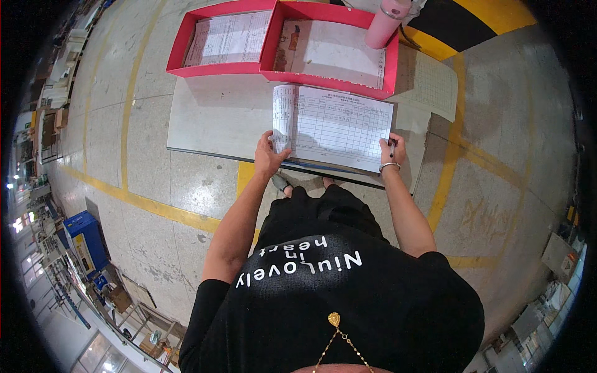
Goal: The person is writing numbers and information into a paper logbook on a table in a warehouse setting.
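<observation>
A booklet of printed forms lies open near the front edge of the table, its left pages curling up. My left hand grips the booklet's lower left corner, thumb on the paper and fingers round the outer side. At the right edge of the form, my right hand is closed on a dark pen, its fingers touching the paper's edge. The form has a ruled grid, with some entries in its upper rows.
Behind the booklet stand two red open boxes, a left one and a right one, with papers inside. A pink bottle stands in the right box. The white table sits on a floor with yellow lines.
</observation>
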{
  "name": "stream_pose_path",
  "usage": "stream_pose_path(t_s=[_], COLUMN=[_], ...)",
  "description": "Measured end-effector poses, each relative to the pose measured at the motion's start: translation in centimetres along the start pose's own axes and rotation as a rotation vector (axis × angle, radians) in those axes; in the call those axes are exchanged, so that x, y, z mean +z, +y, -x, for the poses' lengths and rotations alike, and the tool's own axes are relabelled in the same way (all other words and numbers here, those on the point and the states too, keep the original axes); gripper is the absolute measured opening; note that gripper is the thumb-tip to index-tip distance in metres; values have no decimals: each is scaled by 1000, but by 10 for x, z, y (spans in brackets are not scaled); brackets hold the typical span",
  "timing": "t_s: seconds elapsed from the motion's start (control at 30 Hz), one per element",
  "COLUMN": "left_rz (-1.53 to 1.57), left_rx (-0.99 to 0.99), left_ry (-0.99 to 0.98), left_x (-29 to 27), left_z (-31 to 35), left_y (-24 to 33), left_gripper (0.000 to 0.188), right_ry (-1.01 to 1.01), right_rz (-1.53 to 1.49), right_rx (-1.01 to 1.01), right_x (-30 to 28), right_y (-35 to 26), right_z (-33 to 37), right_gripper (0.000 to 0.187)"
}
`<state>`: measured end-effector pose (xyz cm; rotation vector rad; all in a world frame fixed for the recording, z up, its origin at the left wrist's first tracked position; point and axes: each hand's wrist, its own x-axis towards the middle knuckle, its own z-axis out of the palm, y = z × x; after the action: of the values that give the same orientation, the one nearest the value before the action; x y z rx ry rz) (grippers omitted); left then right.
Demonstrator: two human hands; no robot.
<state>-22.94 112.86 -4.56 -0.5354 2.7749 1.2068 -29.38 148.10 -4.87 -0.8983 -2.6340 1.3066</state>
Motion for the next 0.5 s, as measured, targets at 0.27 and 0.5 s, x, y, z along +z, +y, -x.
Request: stream_pose_path(t_s=[0.27,0.5], left_rz=[1,-91], left_rx=[-39,-34], left_ry=[-75,-143], left_x=[-13,-22], left_z=[2,4], left_y=[12,32], left_gripper=[76,73], right_ry=[33,158], right_rz=[64,-68], right_rx=[-29,-128], right_x=[0,-7], right_y=[-6,9], right_z=[2,-5], right_gripper=[30,26])
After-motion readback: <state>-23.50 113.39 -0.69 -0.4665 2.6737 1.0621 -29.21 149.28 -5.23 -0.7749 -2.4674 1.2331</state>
